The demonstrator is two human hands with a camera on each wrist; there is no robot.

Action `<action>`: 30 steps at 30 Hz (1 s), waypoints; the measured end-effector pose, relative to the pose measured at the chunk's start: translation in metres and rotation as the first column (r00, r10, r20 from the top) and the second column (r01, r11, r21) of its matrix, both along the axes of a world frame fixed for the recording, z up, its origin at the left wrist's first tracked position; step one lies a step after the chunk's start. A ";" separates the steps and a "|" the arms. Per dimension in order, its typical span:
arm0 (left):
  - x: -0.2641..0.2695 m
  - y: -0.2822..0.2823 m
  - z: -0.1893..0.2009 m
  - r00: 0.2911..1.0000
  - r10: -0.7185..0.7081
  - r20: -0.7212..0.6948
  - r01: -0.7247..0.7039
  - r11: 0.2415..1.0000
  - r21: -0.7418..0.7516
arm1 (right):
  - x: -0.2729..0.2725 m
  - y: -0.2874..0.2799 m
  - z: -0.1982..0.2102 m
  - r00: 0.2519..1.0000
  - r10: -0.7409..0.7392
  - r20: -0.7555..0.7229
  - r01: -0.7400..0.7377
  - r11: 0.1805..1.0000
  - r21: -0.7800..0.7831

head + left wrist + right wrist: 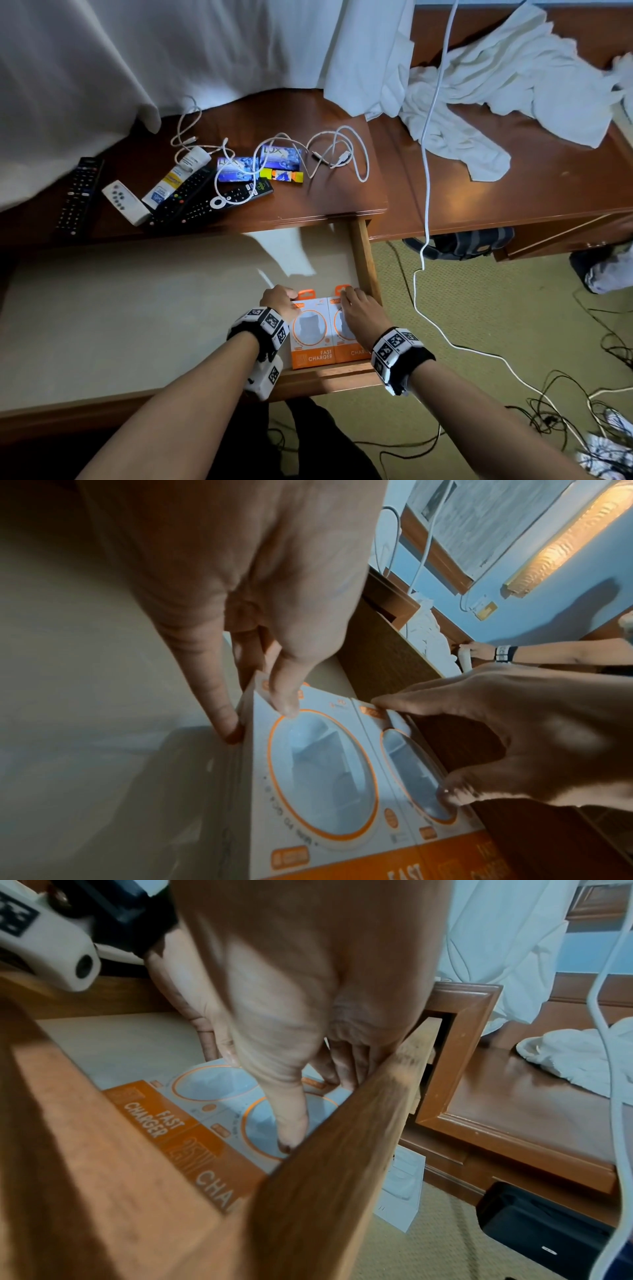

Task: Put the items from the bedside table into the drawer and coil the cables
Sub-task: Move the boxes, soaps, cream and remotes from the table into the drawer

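Observation:
Two orange-and-white fast charger boxes lie side by side in the front right corner of the open drawer (137, 308). My left hand (277, 301) touches the left box (310, 339) with straight fingers, one along its side and one on its face (322, 777). My right hand (356, 308) rests spread on the right box (346, 353), thumb on its window (260, 1123). On the bedside table (308, 202) lie several remotes (195, 198), a tube (178, 174), two Lux soap boxes (236, 168), a small colourful pack (282, 175) and loose white cables (339, 154).
The drawer's right wall (325, 1164) stands close against my right hand. A white bedsheet (102, 68) hangs over the table's back left. Towels (496, 85) cover the desk at right; a long white cable (426, 171) drops to the carpet among black cables (565, 411).

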State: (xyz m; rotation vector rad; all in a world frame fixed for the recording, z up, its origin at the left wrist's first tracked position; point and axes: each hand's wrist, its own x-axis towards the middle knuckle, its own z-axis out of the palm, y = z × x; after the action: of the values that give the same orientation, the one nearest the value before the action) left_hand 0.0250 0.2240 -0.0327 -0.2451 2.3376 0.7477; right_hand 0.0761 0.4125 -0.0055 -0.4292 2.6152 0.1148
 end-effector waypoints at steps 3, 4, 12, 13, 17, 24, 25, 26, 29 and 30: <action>0.001 0.002 0.001 1.000 0.020 0.009 -0.020 1.000 -0.005 | 0.000 0.000 -0.008 0.999 -0.003 -0.035 0.003 1.000 -0.017; 0.001 0.002 0.000 0.999 0.031 0.011 -0.031 1.000 -0.003 | 0.000 0.001 -0.009 0.999 -0.002 -0.049 0.001 1.000 -0.019; 0.004 0.004 0.006 0.993 0.092 0.069 -0.094 0.996 0.014 | 0.000 -0.003 0.007 0.993 -0.093 0.067 0.099 0.991 -0.087; 0.004 0.004 0.011 0.991 0.084 0.100 -0.086 0.996 0.012 | -0.001 -0.004 0.009 0.990 -0.118 0.080 0.126 0.987 -0.098; -0.005 -0.011 0.026 0.988 0.061 0.145 -0.070 0.996 0.056 | -0.006 -0.011 0.023 0.974 -0.205 0.096 0.220 0.957 -0.187; -0.053 -0.072 0.076 0.971 0.223 -0.084 -0.207 0.963 0.170 | -0.044 -0.054 0.067 0.953 -0.295 0.061 0.294 0.865 -0.406; -0.061 -0.081 0.085 0.961 0.248 -0.125 -0.223 0.957 0.186 | -0.054 -0.062 0.072 0.953 -0.296 0.064 0.294 0.855 -0.428; -0.070 -0.089 0.094 0.947 0.274 -0.169 -0.236 0.948 0.214 | -0.065 -0.071 0.076 0.953 -0.298 0.057 0.291 0.844 -0.450; -0.095 -0.108 0.119 0.907 0.316 -0.280 -0.261 0.941 0.216 | -0.097 -0.094 0.089 0.941 -0.338 0.020 0.304 0.818 -0.488; -0.103 -0.112 0.125 0.889 0.330 -0.316 -0.262 0.935 0.239 | -0.108 -0.100 0.094 0.936 -0.352 -0.001 0.304 0.809 -0.503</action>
State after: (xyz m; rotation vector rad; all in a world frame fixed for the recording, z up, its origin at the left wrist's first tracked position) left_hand -0.0778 0.1119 0.0922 -0.4228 2.5702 1.2499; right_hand -0.0314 0.3125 0.0887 -0.1260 2.7490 -0.6870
